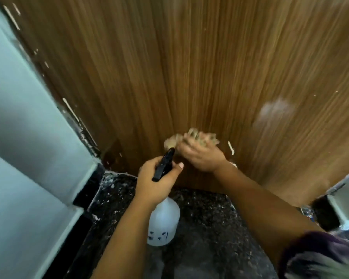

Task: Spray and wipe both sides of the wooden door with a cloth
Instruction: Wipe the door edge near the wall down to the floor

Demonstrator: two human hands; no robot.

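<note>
- Brown wood-grain door (pixel 189 67) fills most of the head view; I see it standing upright w/ its bottom edge meeting the floor.
- Right hand (pixel 201 156) is low on the door, near the bottom edge, fingers curled over a crumpled pale cloth (pixel 191 137) and holding it vs. the wood. Cloth and fingers are blurred, so I can't tell the exact grip beyond that.
- Left hand (pixel 157 182) is wrapped round the neck of a spray bottle (pixel 163 222), thumb stretched out twd the door. Black trigger head (pixel 163 166) sticks up above the fist, nozzle tip close to the cloth; touching or not, can't tell.
- Bottle body is white, translucent, w/ dark handwritten marks low on its side; illegible. It hangs below the left hand, above the floor.
- Pale hazy patch (pixel 274 111) shows on the door, up and to the right of the cloth.
- Small white flecks dot the door surface and its left edge.
- Dark speckled floor (pixel 210 228) lies under both arms, w/ white specks near the door's foot.
- Light greenish wall (pixel 18 137) runs down the left, w/ a dark frame strip (pixel 83 129) btwn it and the door.
- Purple sleeve (pixel 314 252) shows at the lower right corner.
</note>
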